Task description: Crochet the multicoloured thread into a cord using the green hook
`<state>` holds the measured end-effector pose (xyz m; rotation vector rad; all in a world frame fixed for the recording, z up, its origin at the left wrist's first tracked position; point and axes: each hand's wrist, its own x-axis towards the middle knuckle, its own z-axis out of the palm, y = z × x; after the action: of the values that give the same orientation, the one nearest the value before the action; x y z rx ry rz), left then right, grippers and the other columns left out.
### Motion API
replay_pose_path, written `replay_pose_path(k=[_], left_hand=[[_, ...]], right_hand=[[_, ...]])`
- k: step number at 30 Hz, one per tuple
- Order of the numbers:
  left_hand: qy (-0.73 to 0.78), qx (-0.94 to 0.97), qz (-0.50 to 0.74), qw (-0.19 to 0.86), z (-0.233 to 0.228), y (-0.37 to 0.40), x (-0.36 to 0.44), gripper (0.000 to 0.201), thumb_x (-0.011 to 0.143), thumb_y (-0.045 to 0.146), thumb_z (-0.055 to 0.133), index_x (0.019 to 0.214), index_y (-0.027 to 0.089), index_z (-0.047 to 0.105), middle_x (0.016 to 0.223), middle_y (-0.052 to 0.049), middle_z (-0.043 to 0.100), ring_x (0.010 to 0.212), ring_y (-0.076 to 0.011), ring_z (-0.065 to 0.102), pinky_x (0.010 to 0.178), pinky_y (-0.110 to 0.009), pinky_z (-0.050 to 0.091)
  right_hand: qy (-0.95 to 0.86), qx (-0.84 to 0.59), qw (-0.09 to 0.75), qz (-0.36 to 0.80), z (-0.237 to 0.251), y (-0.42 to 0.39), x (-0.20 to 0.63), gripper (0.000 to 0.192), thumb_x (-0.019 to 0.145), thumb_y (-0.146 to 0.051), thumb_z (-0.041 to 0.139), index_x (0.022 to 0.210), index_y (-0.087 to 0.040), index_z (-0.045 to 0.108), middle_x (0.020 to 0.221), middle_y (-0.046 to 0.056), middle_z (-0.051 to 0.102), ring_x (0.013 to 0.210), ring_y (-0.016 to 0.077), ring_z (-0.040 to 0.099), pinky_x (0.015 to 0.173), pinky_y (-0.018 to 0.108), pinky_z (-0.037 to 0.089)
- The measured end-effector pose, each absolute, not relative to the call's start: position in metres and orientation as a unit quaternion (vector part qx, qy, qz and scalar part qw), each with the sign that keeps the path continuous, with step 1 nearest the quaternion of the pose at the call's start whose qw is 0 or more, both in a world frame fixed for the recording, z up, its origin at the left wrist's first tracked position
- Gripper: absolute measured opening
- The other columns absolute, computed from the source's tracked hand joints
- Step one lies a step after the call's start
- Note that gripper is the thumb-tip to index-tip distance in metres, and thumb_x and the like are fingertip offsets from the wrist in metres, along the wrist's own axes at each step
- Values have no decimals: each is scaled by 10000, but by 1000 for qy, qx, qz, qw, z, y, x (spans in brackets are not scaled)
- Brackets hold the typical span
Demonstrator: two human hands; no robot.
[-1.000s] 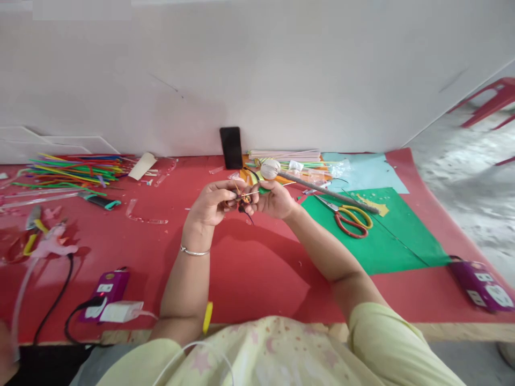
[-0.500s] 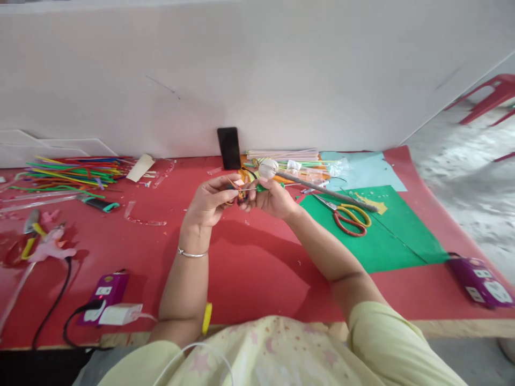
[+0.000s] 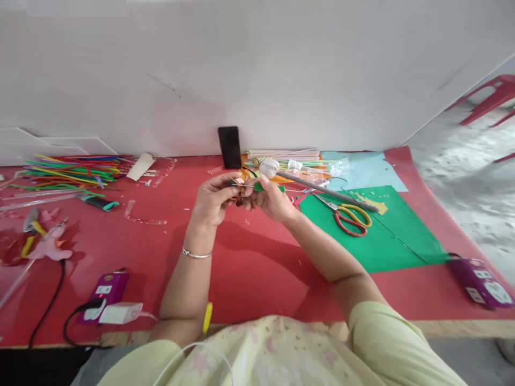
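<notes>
My left hand [image 3: 211, 201] and my right hand [image 3: 273, 201] meet above the red table cover [image 3: 249, 268], fingertips together. Between them they pinch a small orange and black craft piece [image 3: 240, 197] made of thin fuzzy wire, with a thin stick poking out to the right. A green bit [image 3: 263, 187] shows at my right thumb. A metal bangle sits on my left wrist. Most of the small piece is hidden by my fingers.
Scissors [image 3: 350, 217] with red and yellow handles lie on a green sheet [image 3: 382, 241] at right. A pile of coloured sticks [image 3: 68, 171] lies far left, a black phone [image 3: 229, 147] leans on the wall. A glue gun [image 3: 48, 246] and purple power strips [image 3: 105, 292] [image 3: 480, 281] sit near the edges.
Both hands stayed together and shifted slightly away and up. The dangling black wire end seen a second ago is now tucked between my fingers.
</notes>
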<state>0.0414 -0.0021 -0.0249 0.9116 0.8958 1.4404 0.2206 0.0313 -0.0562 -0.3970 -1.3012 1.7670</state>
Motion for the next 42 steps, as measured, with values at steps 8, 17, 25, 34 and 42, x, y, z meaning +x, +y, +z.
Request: replay_pose_path(k=[8,17,25,34,42], left_hand=[[365,381,651,545,-24,-2,50,283,652,265,989,926,216,938,653,-24,745,527,-95,575,433,-185,334],[398,377,639,540,-22,-4,49,321,621,267,997,929,216,927,720,-38,807,550,-118,625,494,-232,441],[423,379,634,525,-16,-8,50,328,604,253,982,921,198,921,735,-43,808,565,-122,642,472,-228,408],[413,370,629,545,-18,-7,49,325,616,248,1007,926,199,924,709,-36,795,567,-116,642,469,-211,417],[463,472,640,391,-27,-7,49,384,743,243,963,1126,249,949,787,-5,798,621,-123,625,557,-245,510]], right_hand=[[-480,-181,467,720,-61,30,213,648,977,-863,713,865,-225,690,756,4,667,645,146,653,592,264,555],[-542,-218,470,661,-54,21,220,668,1050,-879,589,937,-237,734,807,21,669,635,152,627,534,268,462],[-689,-231,495,477,-27,8,237,655,1089,-828,577,907,-246,815,1134,106,686,910,214,657,792,356,603],[-622,-237,528,528,-39,9,227,648,1052,-849,624,923,-240,804,952,50,702,800,183,649,784,334,593],[-518,-278,509,628,-52,20,217,572,1034,-796,721,893,-242,749,928,40,742,770,168,697,647,275,582]])
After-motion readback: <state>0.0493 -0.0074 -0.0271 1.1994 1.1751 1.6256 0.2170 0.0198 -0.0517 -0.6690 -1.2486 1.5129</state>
